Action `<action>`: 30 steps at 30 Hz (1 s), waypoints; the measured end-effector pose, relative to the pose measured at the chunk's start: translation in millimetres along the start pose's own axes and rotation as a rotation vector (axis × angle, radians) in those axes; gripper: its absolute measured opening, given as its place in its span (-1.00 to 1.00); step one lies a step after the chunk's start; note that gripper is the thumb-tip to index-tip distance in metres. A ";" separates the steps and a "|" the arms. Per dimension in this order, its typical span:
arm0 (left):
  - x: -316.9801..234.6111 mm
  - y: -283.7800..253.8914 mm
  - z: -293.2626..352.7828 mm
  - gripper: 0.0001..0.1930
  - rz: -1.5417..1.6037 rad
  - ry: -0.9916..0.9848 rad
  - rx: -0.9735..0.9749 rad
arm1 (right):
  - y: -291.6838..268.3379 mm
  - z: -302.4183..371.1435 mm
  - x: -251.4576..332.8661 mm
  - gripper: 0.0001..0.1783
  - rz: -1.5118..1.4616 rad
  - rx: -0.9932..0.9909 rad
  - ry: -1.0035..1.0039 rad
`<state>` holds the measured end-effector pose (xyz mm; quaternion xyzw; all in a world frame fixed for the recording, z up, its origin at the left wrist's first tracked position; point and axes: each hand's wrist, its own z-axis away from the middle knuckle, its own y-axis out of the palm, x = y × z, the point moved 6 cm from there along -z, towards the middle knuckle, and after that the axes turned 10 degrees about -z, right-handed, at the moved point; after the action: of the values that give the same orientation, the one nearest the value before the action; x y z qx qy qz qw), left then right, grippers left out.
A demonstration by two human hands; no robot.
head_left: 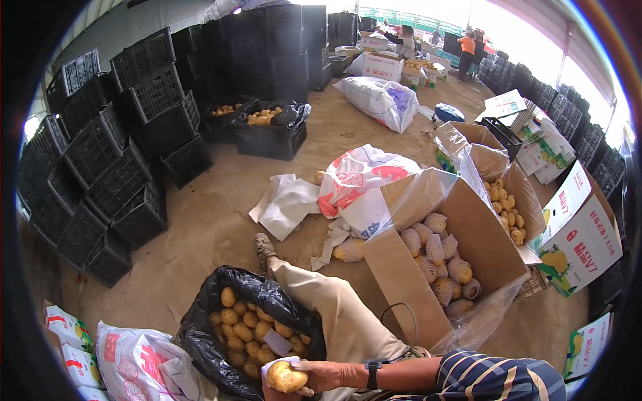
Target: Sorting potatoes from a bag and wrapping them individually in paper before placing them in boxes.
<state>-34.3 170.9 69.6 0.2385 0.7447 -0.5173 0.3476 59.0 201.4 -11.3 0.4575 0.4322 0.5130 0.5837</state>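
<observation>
My right hand [319,377], with a dark watch on the wrist, is closed on a yellow potato [286,377] at the bottom of the view. Something white [269,367], too small to make out, shows along the potato's far left side. Of my left hand [277,395], only a sliver seems to show at the lower edge under the potato; its fingers are hidden. Just beyond the hands stands a container lined with a black plastic bag [194,324], holding many bare potatoes [244,327]. A pale foam net sleeve [277,343] lies on top of them.
To the right, an open cardboard box [394,281] holds potatoes in foam nets [435,247]; another box has bare potatoes [508,214]. Black crates [147,93] stack at left. White sacks [364,170] and paper [287,204] lie ahead. Two people [467,47] are far off.
</observation>
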 end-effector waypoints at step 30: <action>-32.7 4.8 -35.0 -0.85 -0.265 -0.084 -0.375 | 6.2 19.0 72.1 -0.32 0.394 -0.546 -0.640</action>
<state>-19.3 205.4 99.6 0.0483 0.8376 -0.4205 0.3454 83.5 271.7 -3.8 0.4958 -0.0155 0.5421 0.6782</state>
